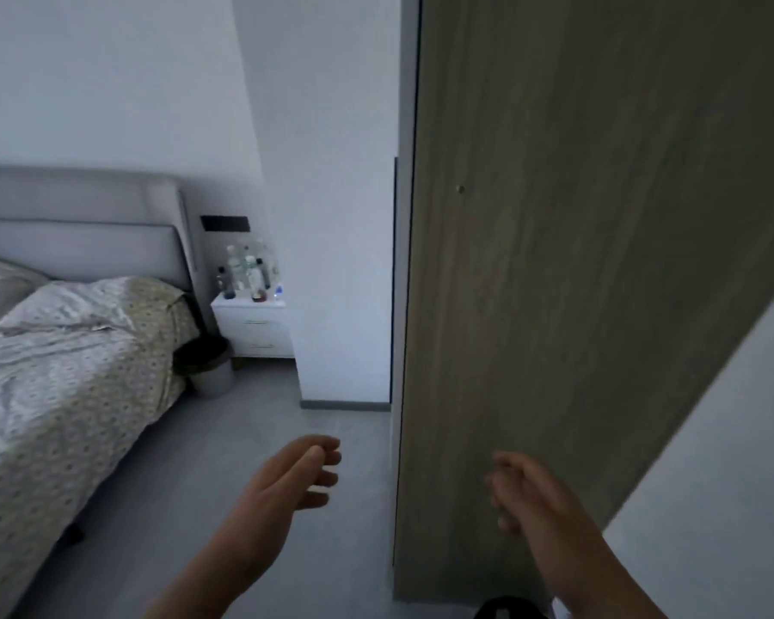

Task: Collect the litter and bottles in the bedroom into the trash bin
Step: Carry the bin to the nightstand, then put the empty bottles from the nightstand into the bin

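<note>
Several bottles (247, 272) stand crowded on a white nightstand (255, 326) in the far corner beside the bed. A grey trash bin (211, 366) with a dark liner sits on the floor between the bed and the nightstand. My left hand (296, 473) reaches forward over the grey floor, fingers loosely apart and holding nothing. My right hand (526, 493) is raised in front of the wooden door, fingers curled loosely and empty. Both hands are far from the bottles and the bin.
A bed (63, 364) with patterned bedding and a grey headboard fills the left. An open wooden door (577, 261) stands close on the right. A white wall corner (345, 261) juts out beyond the nightstand. Grey floor (224, 462) runs between bed and door.
</note>
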`<move>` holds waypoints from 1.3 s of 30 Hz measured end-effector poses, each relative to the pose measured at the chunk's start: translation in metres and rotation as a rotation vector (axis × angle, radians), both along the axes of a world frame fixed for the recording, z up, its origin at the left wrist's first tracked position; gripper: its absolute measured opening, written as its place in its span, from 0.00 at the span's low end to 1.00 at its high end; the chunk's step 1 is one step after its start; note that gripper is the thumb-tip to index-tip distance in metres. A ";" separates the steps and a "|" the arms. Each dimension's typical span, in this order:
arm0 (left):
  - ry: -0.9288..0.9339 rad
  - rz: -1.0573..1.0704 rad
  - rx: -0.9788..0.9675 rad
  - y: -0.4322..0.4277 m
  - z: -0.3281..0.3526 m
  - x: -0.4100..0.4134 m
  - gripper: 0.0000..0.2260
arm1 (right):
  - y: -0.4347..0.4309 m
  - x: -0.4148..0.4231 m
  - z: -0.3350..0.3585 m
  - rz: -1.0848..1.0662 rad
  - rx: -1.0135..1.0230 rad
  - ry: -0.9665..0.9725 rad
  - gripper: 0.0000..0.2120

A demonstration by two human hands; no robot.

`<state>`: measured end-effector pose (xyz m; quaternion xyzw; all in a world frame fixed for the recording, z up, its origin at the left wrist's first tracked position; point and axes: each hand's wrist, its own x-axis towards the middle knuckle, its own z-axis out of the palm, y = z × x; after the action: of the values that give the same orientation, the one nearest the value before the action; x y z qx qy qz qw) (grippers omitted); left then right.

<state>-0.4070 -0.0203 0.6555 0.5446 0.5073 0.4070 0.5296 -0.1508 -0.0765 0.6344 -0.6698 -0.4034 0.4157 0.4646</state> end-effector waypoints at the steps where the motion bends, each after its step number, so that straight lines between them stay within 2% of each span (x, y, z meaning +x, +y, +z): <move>1: -0.015 0.058 0.008 0.001 0.005 -0.021 0.19 | 0.007 -0.014 0.006 0.042 0.021 -0.026 0.07; 7: -0.093 0.245 0.046 0.002 0.017 -0.131 0.19 | 0.049 -0.108 0.022 0.202 0.064 -0.020 0.07; 12: -0.145 0.349 0.061 0.017 0.018 -0.213 0.23 | 0.078 -0.201 0.041 0.314 0.054 -0.059 0.08; 14: -0.156 0.368 0.082 0.027 0.020 -0.240 0.27 | 0.090 -0.229 0.045 0.358 0.054 -0.080 0.07; 18: -0.199 0.370 0.064 0.054 0.013 -0.273 0.23 | 0.118 -0.259 0.036 0.369 0.053 -0.083 0.08; 21: -0.158 0.328 0.044 0.084 0.004 -0.284 0.33 | 0.146 -0.267 0.020 0.375 0.048 -0.162 0.10; 23: -0.116 0.298 0.044 0.114 0.002 -0.288 0.36 | 0.177 -0.286 0.013 0.485 0.160 -0.280 0.09; 24: -0.077 0.287 0.052 0.127 0.003 -0.289 0.41 | 0.197 -0.297 0.012 0.425 0.212 -0.312 0.08; 26: -0.018 0.298 0.048 0.156 0.007 -0.288 0.52 | 0.231 -0.311 0.014 0.007 0.260 -0.241 0.12; 27: -0.002 0.333 0.059 0.177 0.006 -0.290 0.53 | 0.254 -0.312 0.023 -0.001 0.272 -0.182 0.10; 28: 0.007 0.358 0.072 0.197 0.004 -0.291 0.53 | 0.274 -0.313 0.025 0.246 0.295 -0.060 0.09; 29: 0.007 0.368 0.077 0.216 0.004 -0.294 0.52 | 0.294 -0.311 0.031 0.435 0.260 0.050 0.09; 31: -0.015 0.372 0.080 0.251 0.007 -0.301 0.45 | 0.338 -0.301 0.036 0.394 0.142 0.051 0.07; 33: -0.053 0.376 0.088 0.282 0.015 -0.308 0.33 | 0.384 -0.308 0.047 0.417 0.132 0.011 0.07; 37: -0.114 0.494 0.150 0.341 0.037 -0.320 0.19 | 0.456 -0.336 0.064 0.535 0.170 -0.036 0.06; 39: -0.141 0.528 0.174 0.368 0.042 -0.328 0.16 | 0.489 -0.348 0.067 0.549 0.191 -0.049 0.06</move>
<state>-0.7345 0.3478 0.6978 0.4073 0.5568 0.6096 0.3905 -0.4983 0.4129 0.7009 -0.4987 -0.6181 0.4696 0.3857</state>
